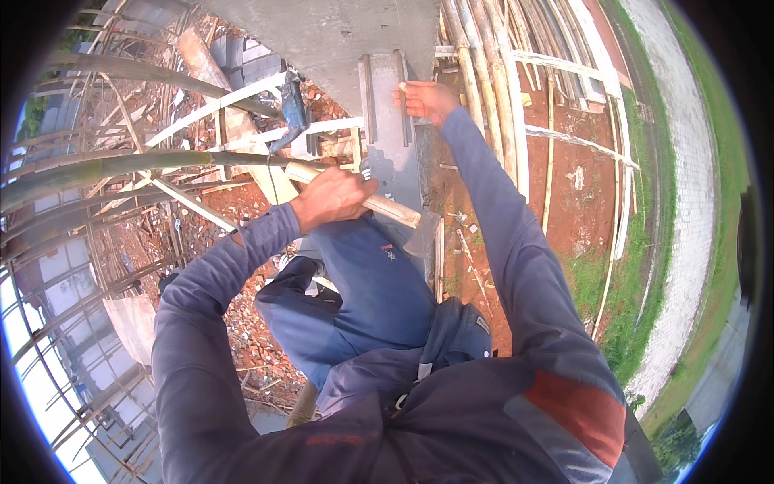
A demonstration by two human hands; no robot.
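Note:
My left hand [337, 196] is wrapped around the wooden handle [391, 211] of a hatchet-like tool, held across my raised knee. Its flat grey metal head [422, 235] is at the right end of the handle. Ahead, my right hand [429, 101] reaches to a narrow grey strip [405, 121] on a concrete beam [391, 173]. Its fingertips lie over the strip and appear to grip its edge. A second narrow strip [368, 97] runs alongside on the left.
A blue corded power tool [293, 109] rests by pale timber at the left. Bamboo poles [105, 168] cross the left side, above brick rubble [242, 323]. More bamboo [484, 81] lies at the far right. Below is reddish soil [576, 173], with a paved path [685, 161] beyond.

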